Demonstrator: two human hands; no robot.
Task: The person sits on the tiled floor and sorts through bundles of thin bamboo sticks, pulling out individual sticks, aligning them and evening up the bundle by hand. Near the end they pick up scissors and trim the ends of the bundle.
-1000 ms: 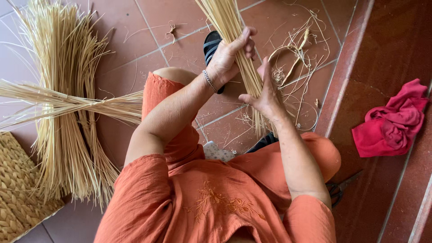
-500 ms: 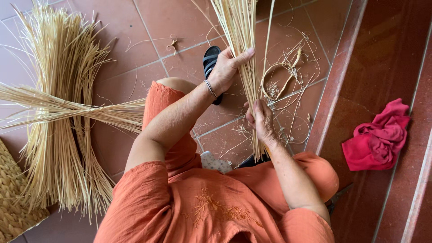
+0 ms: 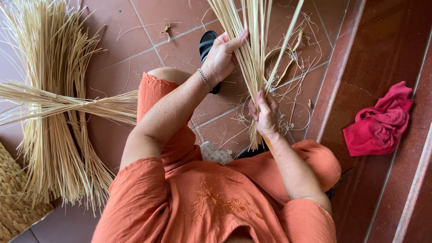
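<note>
Left hand and right hand both closed around a straw bundle held above the tiled floor; strands still loose, crossed straw sheaves wait at the floor's left edge.

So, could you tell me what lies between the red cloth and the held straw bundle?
In the head view, loose straw scraps on tile, then a raised step edge, lie between the straw bundle and red cloth.
</note>
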